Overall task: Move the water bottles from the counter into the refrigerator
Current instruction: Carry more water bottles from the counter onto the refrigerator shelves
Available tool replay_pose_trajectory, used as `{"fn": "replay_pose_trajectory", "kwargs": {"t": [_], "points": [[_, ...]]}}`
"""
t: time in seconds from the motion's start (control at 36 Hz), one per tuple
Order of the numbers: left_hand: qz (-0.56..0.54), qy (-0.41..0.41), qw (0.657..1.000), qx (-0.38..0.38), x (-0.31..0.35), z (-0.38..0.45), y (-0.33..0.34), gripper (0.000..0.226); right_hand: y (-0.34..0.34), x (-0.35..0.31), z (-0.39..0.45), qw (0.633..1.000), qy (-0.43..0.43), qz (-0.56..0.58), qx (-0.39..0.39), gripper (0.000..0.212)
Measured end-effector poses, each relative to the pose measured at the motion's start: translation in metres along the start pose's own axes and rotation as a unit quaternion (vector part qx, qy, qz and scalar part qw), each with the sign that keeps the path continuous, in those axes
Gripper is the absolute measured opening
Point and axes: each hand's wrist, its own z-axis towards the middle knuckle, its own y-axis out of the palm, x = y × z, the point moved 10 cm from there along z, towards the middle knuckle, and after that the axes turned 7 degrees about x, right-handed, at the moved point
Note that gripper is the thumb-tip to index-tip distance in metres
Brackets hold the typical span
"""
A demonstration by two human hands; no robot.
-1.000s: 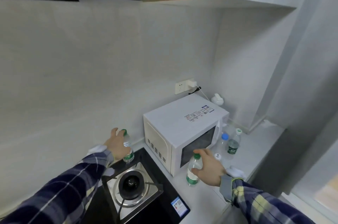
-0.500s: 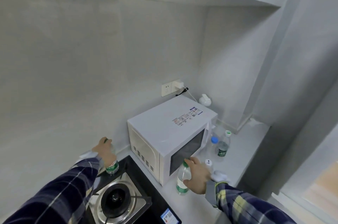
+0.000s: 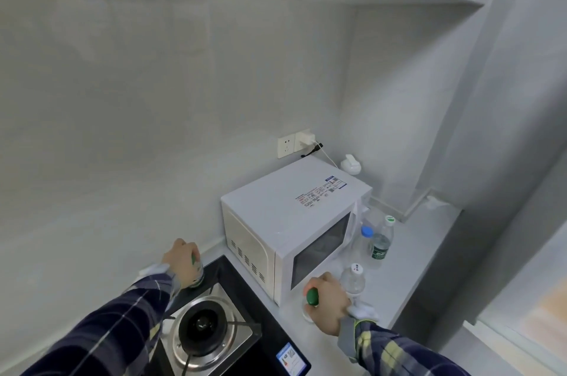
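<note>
Green-capped bottle [image 3: 311,299] gripped in right hand [image 3: 329,303] before microwave [image 3: 294,222], another bottle [image 3: 196,273] clutched by left hand [image 3: 183,262] at microwave's left, probably readied for carrying fridgeward.

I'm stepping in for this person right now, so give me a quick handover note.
Left hand grips a green-capped bottle at the stove's back corner.
Right hand grips another green-capped bottle in front of the microwave.
Three more bottles stand on the counter: white-capped, blue-capped, green-and-white-capped.
Done: nothing visibly in the fridge, which is out of view.
Left: carry all five over.
</note>
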Motion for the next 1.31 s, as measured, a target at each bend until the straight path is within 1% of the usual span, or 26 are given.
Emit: {"fn": "replay_pose_trajectory", "kwargs": {"t": [0.06,0.19,0.28,0.31,0.36,0.47,0.61,0.69,0.75,0.89,1.0,1.06,1.08,1.14,1.17,1.31], "points": [[-0.02,-0.013,1.0,0.016,-0.001,-0.012,0.002,0.014,0.002,-0.002,-0.006,1.0,-0.001,0.001,0.001,0.021],[-0.075,-0.019,0.992,0.095,0.002,-0.033,-0.019,0.019,-0.003,-0.003,-0.021,1.0,-0.008,0.017,0.022,0.024],[-0.11,0.012,0.981,0.16,0.009,-0.05,-0.047,0.016,-0.008,-0.002,-0.034,0.999,-0.007,0.04,0.035,0.025],[-0.114,0.023,0.978,0.173,0.012,-0.054,-0.056,0.016,-0.01,-0.004,-0.034,0.998,-0.012,0.052,0.04,0.025],[-0.116,0.05,0.976,0.176,0.024,-0.068,-0.068,0.017,-0.016,-0.005,-0.043,0.996,-0.014,0.074,0.046,0.025],[-0.09,0.102,0.977,0.165,0.053,-0.103,-0.086,0.02,-0.026,-0.001,-0.062,0.994,-0.008,0.096,0.056,0.025],[-0.098,0.172,0.971,0.136,0.096,-0.151,-0.097,0.03,-0.04,0.008,-0.088,0.991,0.016,0.119,0.064,0.021],[-0.113,0.219,0.963,0.111,0.125,-0.182,-0.097,0.028,-0.05,0.014,-0.11,0.987,0.038,0.136,0.071,0.022],[-0.13,0.256,0.954,0.089,0.147,-0.202,-0.094,0.024,-0.055,0.021,-0.128,0.987,0.057,0.137,0.068,0.022],[-0.126,0.323,0.938,0.015,0.194,-0.238,-0.077,0.014,-0.061,0.036,-0.162,0.987,0.079,0.125,0.064,0.024],[-0.119,0.366,0.923,-0.017,0.23,-0.263,-0.067,0.01,-0.074,0.05,-0.189,0.984,0.1,0.126,0.072,0.025],[-0.128,0.396,0.909,-0.036,0.255,-0.275,-0.058,0.01,-0.086,0.067,-0.211,0.979,0.124,0.131,0.089,0.023],[-0.132,0.4,0.906,-0.039,0.257,-0.278,-0.059,0.009,-0.088,0.065,-0.212,0.98,0.12,0.13,0.093,0.023],[-0.143,0.42,0.894,-0.057,0.279,-0.288,-0.05,0.01,-0.101,0.08,-0.232,0.975,0.138,0.131,0.112,0.022],[-0.146,0.423,0.892,-0.058,0.281,-0.29,-0.051,0.011,-0.103,0.079,-0.234,0.975,0.137,0.131,0.114,0.022],[-0.17,0.454,0.871,-0.078,0.329,-0.311,-0.044,0.015,-0.125,0.113,-0.273,0.958,0.192,0.145,0.156,0.023]]}}
